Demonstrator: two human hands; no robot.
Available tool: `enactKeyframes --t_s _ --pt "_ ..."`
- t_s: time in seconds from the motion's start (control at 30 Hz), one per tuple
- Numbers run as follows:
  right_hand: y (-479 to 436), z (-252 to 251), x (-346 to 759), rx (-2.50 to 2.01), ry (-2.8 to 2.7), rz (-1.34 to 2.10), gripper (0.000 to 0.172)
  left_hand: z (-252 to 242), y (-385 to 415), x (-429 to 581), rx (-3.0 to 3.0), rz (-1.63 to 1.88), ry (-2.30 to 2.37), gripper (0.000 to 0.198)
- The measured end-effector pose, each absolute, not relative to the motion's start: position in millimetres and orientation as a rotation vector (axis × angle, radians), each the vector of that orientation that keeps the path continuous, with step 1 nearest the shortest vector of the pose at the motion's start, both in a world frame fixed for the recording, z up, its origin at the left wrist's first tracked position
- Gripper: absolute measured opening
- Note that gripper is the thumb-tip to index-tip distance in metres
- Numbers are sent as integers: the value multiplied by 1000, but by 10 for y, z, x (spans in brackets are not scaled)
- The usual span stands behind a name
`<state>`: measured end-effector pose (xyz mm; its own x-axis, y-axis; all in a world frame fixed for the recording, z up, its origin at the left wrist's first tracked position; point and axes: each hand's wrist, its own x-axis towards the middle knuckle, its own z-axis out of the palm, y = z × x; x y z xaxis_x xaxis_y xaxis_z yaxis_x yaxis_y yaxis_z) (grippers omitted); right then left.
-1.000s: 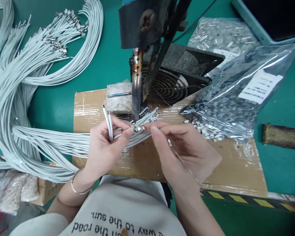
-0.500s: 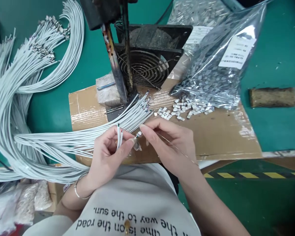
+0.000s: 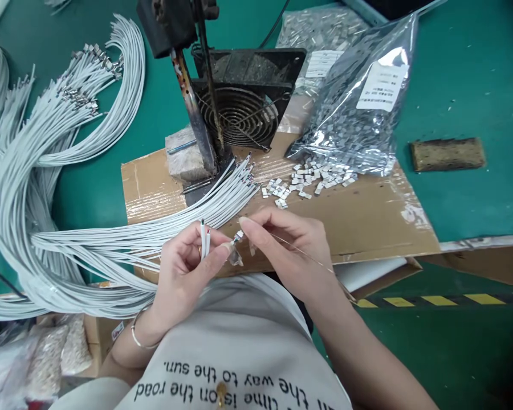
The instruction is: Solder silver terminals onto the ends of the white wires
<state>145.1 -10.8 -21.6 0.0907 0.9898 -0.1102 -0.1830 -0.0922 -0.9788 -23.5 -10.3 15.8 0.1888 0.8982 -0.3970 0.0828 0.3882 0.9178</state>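
My left hand point(image 3: 182, 279) is closed around several white cables; two cut ends point(image 3: 205, 239) stand up between its fingers. Its thumb and forefinger pinch a cable whose stripped end meets a small metal connector point(image 3: 238, 235). At that connector, the thumb and fingertips of my right hand point(image 3: 297, 253) are pressed together. A thin wire, like solder point(image 3: 301, 251), runs back from the right fingers across the palm side to the wrist. Under the pinch is a small greyish translucent piece point(image 3: 235, 258), which I cannot make out. Just beyond, a bundle of white cables point(image 3: 214, 213) lies with its tips fanned out.
A soldering iron point(image 3: 192, 108) hangs in a stand before a black fan point(image 3: 239, 114). Loose connectors point(image 3: 312, 179) lie on cardboard point(image 3: 367, 222), beside a clear bag point(image 3: 354, 114) of parts. More cables point(image 3: 21, 188) cover the left; a brown block point(image 3: 448, 154) lies right.
The camera view has shifted slightly, so the bag and block appear further left. Both hands keep nearly the same grip, with the connector still between them.
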Motion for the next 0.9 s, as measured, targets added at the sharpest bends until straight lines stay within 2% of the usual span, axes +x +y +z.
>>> enactKeyframes --t_s 0.47,0.67,0.9 --pt "-138 -241 1424 -1199 -895 1304 31 135 -99 -236 962 762 1182 16" --pt "-198 -289 1527 -1262 -940 1149 21 99 -95 -236 912 742 1134 13" --pt "-228 -281 1544 -1219 -968 1207 28 106 -87 -243 937 707 1136 15"
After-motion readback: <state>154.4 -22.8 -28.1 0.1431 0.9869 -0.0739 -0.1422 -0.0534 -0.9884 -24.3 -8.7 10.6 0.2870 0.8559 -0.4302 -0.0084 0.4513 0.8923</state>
